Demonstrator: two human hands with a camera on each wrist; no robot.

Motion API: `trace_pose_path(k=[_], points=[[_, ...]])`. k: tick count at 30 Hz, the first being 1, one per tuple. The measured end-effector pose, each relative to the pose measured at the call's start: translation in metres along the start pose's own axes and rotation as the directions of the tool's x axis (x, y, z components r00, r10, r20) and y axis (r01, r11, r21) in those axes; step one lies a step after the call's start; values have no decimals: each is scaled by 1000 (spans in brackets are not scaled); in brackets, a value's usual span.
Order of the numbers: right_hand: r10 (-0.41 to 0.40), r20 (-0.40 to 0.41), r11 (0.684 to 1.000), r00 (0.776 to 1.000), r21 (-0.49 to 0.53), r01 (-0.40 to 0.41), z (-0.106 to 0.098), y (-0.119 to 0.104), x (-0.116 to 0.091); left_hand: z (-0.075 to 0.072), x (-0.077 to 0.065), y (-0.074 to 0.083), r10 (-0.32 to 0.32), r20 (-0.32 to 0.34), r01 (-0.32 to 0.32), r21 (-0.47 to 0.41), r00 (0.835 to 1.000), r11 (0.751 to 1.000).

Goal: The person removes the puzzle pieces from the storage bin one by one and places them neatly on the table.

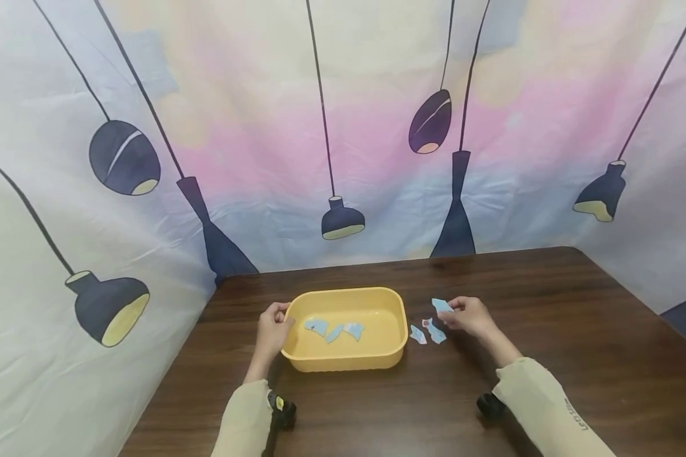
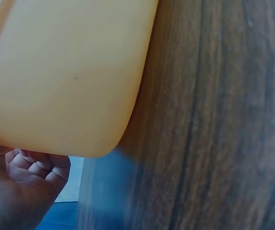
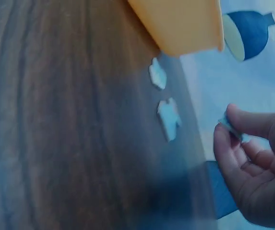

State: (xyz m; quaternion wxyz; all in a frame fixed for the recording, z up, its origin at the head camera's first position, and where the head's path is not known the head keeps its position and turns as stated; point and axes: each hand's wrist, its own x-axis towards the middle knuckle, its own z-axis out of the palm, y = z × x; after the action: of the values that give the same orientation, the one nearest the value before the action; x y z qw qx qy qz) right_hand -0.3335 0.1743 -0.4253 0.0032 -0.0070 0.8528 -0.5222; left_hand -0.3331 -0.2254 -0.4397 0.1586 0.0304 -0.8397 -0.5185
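Observation:
A yellow plastic basin [image 1: 345, 363] stands on the table, its left end gripped by my left hand [image 1: 272, 330]. The left wrist view shows the fingers curled against the end of the basin wall [image 2: 65, 96]. My right hand [image 1: 473, 317] pinches a light-blue paper scrap [image 1: 441, 305] between thumb and fingertips, raised to the right of the basin. Below it on the table lie two jagged scraps, a narrow one [image 1: 418, 334] and a larger one [image 1: 436, 332] beside a pinkish patch. Inside the basin are three more light-blue scraps [image 1: 317, 326], spread over its floor.
The dark wooden table [image 1: 549, 343] extends around the basin on all sides. Behind it hangs a pastel cloth [image 1: 280, 158] printed with dark pendant lamps. Each wrist wears a small black camera [image 1: 284, 412].

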Motion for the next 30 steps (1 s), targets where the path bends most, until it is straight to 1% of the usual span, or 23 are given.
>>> trace_pose_path(k=[4, 9, 13, 16, 18, 19, 26, 30], points=[[54, 9, 999, 999, 1, -54, -4, 13, -1, -2, -3, -3, -15, -6, 15, 12, 1000, 1000], [98, 54, 995, 994, -26, -96, -1, 21, -6, -7, -7, -5, -14, -18, 15, 38, 1000, 999], [74, 47, 989, 996, -133, -67, 0, 22, -10, -6, -8, -2, 18, -18, -17, 69, 1000, 997], [50, 26, 979, 998, -199, -44, 0, 22, -11, -4, -9, -1, 19, -9, -18, 88, 1000, 996], [47, 17, 976, 999, -213, -42, 0, 22, -13, -3, -10, 0, 12, -5, -11, 87, 1000, 996], [50, 11, 977, 999, -210, -46, -1, 22, -13, -3, -10, 0, 7, -4, -6, 86, 1000, 996], [24, -13, 987, 1000, -159, -26, -8, 23, -21, -2, -5, 3, 56, 12, -57, 100, 998, 993], [12, -26, 992, 1000, -128, -15, -9, 21, -23, -3, -3, 6, 59, 27, -61, 102, 998, 993]])
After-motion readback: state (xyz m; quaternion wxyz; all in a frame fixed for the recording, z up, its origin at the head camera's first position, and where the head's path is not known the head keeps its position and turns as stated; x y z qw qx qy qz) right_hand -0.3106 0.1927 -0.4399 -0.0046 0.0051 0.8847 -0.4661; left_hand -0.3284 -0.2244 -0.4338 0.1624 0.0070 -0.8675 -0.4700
